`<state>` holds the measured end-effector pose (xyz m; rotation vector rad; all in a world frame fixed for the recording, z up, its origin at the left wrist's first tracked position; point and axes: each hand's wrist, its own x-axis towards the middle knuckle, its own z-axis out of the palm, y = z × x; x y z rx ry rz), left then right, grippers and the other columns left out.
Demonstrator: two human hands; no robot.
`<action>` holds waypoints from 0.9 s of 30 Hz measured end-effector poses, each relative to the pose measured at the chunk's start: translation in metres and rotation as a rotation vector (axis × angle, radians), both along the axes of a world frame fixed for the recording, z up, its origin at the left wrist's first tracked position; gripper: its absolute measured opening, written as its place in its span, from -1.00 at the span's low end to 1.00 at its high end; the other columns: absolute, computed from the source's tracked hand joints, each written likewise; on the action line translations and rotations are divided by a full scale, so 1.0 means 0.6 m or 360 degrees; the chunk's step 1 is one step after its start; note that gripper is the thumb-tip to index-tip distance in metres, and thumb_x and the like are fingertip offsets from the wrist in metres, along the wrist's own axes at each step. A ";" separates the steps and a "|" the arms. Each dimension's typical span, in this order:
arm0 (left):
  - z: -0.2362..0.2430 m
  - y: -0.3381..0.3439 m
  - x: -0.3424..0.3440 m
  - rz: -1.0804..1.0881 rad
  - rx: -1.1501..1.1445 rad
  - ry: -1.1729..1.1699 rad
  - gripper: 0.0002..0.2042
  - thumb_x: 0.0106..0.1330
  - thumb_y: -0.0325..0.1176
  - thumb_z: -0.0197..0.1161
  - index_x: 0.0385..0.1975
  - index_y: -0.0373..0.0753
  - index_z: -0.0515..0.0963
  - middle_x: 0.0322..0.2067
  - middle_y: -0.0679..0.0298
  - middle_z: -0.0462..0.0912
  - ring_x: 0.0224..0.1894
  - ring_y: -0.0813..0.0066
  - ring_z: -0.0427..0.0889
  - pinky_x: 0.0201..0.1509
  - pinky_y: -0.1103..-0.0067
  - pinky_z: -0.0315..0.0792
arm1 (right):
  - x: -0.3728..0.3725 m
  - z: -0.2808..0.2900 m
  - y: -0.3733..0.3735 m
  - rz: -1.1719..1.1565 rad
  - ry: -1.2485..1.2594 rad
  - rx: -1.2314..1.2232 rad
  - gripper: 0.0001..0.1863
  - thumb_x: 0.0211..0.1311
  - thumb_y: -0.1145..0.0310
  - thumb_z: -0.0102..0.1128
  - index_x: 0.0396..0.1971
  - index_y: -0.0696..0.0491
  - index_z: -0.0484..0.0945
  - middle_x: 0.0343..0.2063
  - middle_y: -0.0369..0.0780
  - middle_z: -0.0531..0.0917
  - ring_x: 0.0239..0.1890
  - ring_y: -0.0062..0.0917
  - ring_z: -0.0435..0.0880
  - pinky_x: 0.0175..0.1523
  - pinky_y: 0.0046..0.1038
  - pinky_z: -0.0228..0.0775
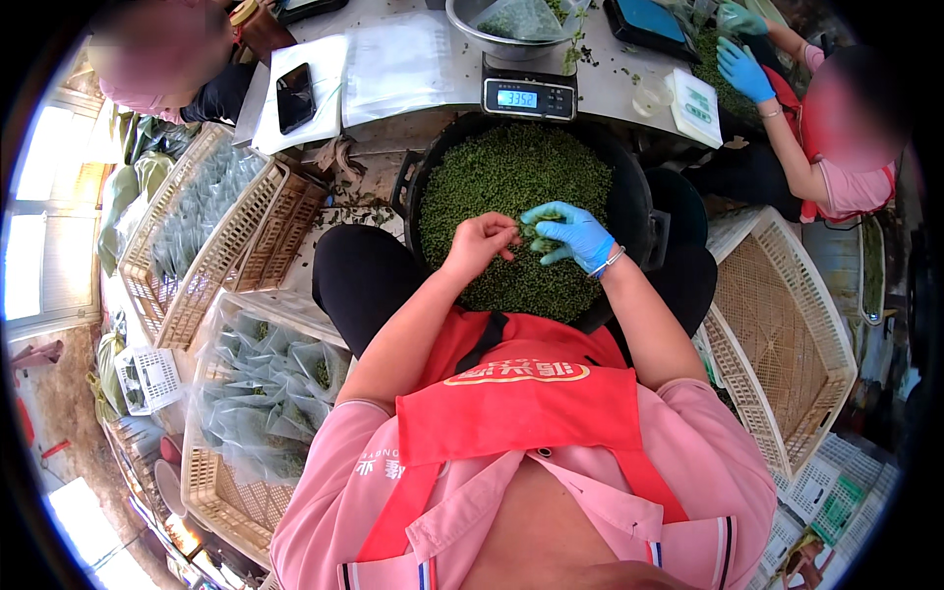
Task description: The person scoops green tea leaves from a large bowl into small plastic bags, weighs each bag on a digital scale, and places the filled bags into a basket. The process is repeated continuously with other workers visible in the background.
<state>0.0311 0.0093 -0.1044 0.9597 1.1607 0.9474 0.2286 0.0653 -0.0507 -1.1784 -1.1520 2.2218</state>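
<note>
A large black tub [634,202] stands between my knees, heaped with small round green berries that look like green peppercorns [511,167]. My left hand [484,242] is bare and closed in a pinch above the heap; whatever lies between its fingertips is too small to make out. Close beside it, my right hand [575,238] wears a blue glove. Its fingers curl around a small cluster of green peppercorns [539,236]. The fingertips of both hands nearly meet over the middle of the tub.
A digital scale [529,96] bearing a metal bowl [506,44] sits at the table edge ahead. Plastic bags [398,64] and a phone [295,98] lie left of it. Crates [211,236] holding filled bags [265,383] stand left, more crates [777,334] right. Two people sit nearby, one wearing blue gloves [744,69].
</note>
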 end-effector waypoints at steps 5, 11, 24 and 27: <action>0.004 0.005 -0.017 0.0075 0.0033 0.0063 -0.86 0.25 -0.47 0.13 -0.25 -0.38 0.45 -0.40 0.22 0.62 -0.53 0.60 0.57 -0.41 0.70 0.47 | 0.018 0.003 0.009 0.0030 0.0024 0.0031 -0.66 0.19 0.47 0.09 0.00 0.06 0.46 -0.33 -0.26 0.61 -0.46 -0.63 0.61 -0.40 -0.51 0.58; -0.014 -0.002 -0.016 -0.0023 0.0145 0.0749 -0.70 0.14 -0.34 0.23 -0.12 -0.23 0.50 -0.26 0.30 0.66 -0.48 0.54 0.65 -0.31 0.57 0.48 | 0.035 0.049 0.017 0.0112 -0.0197 0.0224 -0.55 0.17 0.49 0.05 0.11 0.01 0.36 -0.31 -0.22 0.62 -0.49 -0.63 0.61 -0.43 -0.56 0.56; -0.033 0.005 -0.016 -0.0015 0.0217 0.0692 -0.72 0.15 -0.32 0.21 -0.14 -0.23 0.51 -0.31 0.31 0.67 -0.44 0.54 0.66 -0.29 0.59 0.49 | -0.031 0.329 0.249 -0.0357 -0.0137 0.1579 -0.74 0.22 0.40 0.07 -0.09 0.09 0.51 -0.33 -0.23 0.59 -0.47 -0.62 0.60 -0.43 -0.61 0.46; -0.031 0.004 -0.021 0.0002 0.0250 0.0737 -0.72 0.14 -0.31 0.22 -0.15 -0.23 0.51 -0.31 0.30 0.67 -0.44 0.51 0.66 -0.29 0.57 0.49 | -0.028 0.329 0.290 -0.0421 -0.0220 0.1775 -0.66 0.27 0.33 0.03 0.04 0.04 0.45 -0.08 -0.18 0.56 -0.22 -0.57 0.64 -0.21 -0.53 0.52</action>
